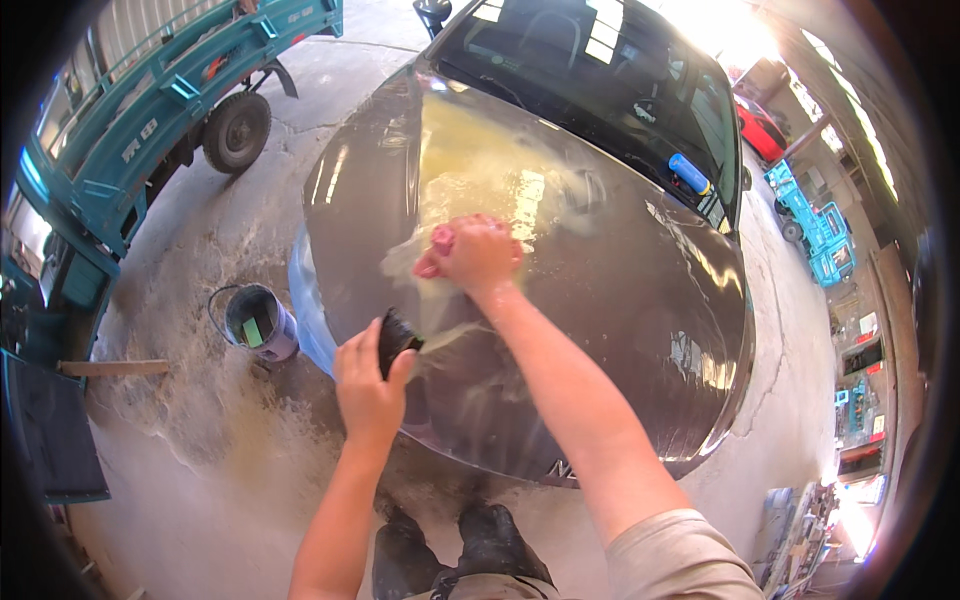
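A dark grey-brown car hood (600, 350) spreads in front of me, with a wet, yellowish patch (465, 150) of bare filler or primer toward the windshield. My right hand (483, 255) is closed over a bunched pink cloth (430, 265) and presses it on the hood at the lower end of that patch. Milky wet streaks surround the cloth. Nearer to me and to the left, my left hand (370, 385) grips a black, thin, curved piece (397, 338) that resembles a sheet of sandpaper, just over the hood's front part. Its underside is hidden.
A bucket (270, 325) with a green block inside stands on the floor at left, by blue sheeting (308, 295) along the car's side. A blue cylinder (688, 173) lies at the windshield's base. A teal cargo vehicle (150, 130) is parked at far left.
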`<action>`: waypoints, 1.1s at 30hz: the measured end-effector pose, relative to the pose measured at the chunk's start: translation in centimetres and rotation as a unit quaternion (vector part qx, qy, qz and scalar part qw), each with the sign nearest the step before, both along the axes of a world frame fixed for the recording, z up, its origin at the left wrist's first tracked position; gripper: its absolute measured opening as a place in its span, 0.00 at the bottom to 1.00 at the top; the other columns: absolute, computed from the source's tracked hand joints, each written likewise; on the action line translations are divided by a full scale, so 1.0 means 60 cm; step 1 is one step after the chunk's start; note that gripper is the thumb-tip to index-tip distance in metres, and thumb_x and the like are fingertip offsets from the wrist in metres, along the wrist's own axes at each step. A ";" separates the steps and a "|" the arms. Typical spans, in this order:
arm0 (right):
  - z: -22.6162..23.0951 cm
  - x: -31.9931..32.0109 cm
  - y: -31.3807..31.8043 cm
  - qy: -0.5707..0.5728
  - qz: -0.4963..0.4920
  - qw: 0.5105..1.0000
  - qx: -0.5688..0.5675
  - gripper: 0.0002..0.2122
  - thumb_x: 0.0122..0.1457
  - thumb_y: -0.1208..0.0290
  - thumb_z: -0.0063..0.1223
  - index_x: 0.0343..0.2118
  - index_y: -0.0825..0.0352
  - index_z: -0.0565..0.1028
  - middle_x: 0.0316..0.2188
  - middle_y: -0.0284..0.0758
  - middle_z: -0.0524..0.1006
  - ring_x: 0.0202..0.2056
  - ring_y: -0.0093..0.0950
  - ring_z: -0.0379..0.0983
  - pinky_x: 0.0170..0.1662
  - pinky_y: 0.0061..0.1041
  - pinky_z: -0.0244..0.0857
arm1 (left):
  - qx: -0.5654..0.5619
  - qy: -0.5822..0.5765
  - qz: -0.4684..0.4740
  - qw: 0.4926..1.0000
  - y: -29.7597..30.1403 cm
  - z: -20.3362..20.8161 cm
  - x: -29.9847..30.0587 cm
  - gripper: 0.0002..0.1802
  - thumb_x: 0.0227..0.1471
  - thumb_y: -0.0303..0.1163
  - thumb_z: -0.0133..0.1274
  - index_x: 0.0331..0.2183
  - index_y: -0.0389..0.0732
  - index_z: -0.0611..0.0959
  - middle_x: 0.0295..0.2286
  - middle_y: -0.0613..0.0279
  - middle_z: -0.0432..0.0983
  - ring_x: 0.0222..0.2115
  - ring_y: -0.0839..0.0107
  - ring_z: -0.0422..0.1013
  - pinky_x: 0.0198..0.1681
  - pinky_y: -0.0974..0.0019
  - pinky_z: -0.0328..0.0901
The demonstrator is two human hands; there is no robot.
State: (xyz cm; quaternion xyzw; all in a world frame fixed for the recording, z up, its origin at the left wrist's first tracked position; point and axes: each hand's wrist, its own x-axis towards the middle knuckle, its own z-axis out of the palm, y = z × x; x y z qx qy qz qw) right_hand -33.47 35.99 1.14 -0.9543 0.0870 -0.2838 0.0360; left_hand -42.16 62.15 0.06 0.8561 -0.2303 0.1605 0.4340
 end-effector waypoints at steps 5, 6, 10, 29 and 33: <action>-0.011 0.020 0.114 0.023 0.065 0.998 -0.004 0.18 0.52 0.53 0.70 0.41 0.60 0.85 0.41 0.35 0.85 0.52 0.36 0.81 0.59 0.47 0.70 | -0.040 0.090 0.063 0.993 0.147 -0.041 -0.008 0.31 0.68 0.49 0.59 0.58 0.32 0.83 0.48 0.45 0.80 0.52 0.43 0.73 0.59 0.46 0.66; -0.012 0.010 0.113 0.043 0.084 0.996 -0.009 0.20 0.52 0.53 0.70 0.43 0.59 0.84 0.43 0.35 0.85 0.54 0.36 0.80 0.59 0.47 0.70 | -0.050 0.127 0.058 0.989 0.166 -0.029 -0.017 0.31 0.70 0.51 0.57 0.57 0.31 0.84 0.48 0.46 0.80 0.50 0.47 0.75 0.58 0.50 0.67; 0.014 -0.013 0.103 0.046 0.160 0.986 -0.017 0.23 0.52 0.52 0.71 0.49 0.58 0.83 0.49 0.32 0.83 0.57 0.34 0.78 0.60 0.46 0.69 | -0.128 0.163 0.146 0.967 0.287 -0.092 -0.023 0.33 0.73 0.54 0.55 0.55 0.30 0.85 0.37 0.60 0.82 0.39 0.65 0.79 0.46 0.62 0.71; 0.061 -0.486 -0.369 -0.096 -0.101 0.985 0.102 0.24 0.65 0.56 0.66 0.56 0.69 0.79 0.52 0.45 0.83 0.61 0.42 0.74 0.69 0.49 0.59 | -0.408 0.540 0.023 0.736 0.035 0.002 -0.136 0.37 0.77 0.62 0.35 0.55 0.37 0.81 0.41 0.49 0.87 0.36 0.51 0.85 0.44 0.47 0.81; 0.085 -0.595 -0.248 -0.051 -0.036 0.939 0.339 0.17 0.71 0.62 0.60 0.54 0.70 0.82 0.54 0.49 0.83 0.56 0.41 0.79 0.64 0.41 0.66 | -0.378 0.619 -0.041 0.687 -0.136 0.056 -0.200 0.39 0.79 0.60 0.32 0.57 0.33 0.80 0.44 0.45 0.86 0.40 0.52 0.85 0.46 0.49 0.82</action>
